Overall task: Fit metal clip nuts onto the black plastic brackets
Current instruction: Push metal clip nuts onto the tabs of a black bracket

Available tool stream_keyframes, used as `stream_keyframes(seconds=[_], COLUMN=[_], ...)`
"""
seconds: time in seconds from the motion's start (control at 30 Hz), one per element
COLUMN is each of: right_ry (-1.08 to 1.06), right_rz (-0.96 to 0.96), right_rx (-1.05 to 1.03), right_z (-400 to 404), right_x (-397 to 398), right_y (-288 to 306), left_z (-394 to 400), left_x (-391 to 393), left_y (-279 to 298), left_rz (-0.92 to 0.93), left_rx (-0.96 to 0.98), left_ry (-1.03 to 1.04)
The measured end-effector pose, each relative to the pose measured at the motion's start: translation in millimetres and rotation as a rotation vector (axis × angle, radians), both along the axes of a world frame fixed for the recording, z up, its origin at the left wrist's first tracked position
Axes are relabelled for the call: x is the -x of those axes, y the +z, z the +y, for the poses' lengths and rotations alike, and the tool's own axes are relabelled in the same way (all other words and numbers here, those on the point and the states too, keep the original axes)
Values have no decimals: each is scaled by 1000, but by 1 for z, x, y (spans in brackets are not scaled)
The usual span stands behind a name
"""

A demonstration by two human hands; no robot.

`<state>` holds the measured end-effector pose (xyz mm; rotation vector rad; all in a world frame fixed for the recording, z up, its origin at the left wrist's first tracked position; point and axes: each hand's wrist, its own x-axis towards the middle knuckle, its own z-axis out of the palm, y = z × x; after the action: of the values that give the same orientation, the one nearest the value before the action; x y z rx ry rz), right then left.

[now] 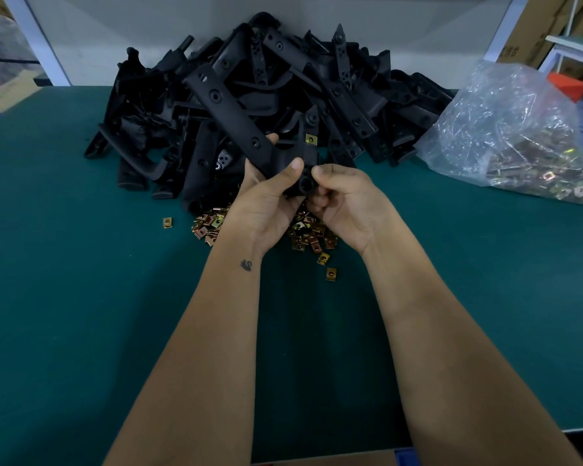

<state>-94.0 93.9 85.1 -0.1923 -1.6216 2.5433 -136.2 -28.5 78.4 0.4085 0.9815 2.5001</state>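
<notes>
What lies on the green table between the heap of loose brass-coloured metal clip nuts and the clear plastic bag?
In the head view, only bare green table separates the heap of clip nuts from the plastic bag.

Worktop [81, 297]: bare green mat across the near half and along the left side, open for passage. Far centre blocked by a tall heap of black brackets [249, 105] reaching back to the white panel [148, 28]. Far right blocked by a clear bag of clip nuts [519, 136], just beside the heap. Loose clip nuts [310, 230] scattered at the heap's near foot; strays at [167, 222] and [331, 273].
</notes>
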Motion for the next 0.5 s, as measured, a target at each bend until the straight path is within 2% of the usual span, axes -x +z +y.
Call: stream_keyframes(seconds=[0.33,0.5], right_ry=[32,93], right_rz=[2,-8], right_rx=[-43,-140], right_z=[1,5], right_x=[-1,-3], right_y=[-1,0], left_z=[-6,-12], left_x=[3,4], left_y=[-1,1], left_rz=[16,42], left_rx=[54,102], left_ry=[-60,-102])
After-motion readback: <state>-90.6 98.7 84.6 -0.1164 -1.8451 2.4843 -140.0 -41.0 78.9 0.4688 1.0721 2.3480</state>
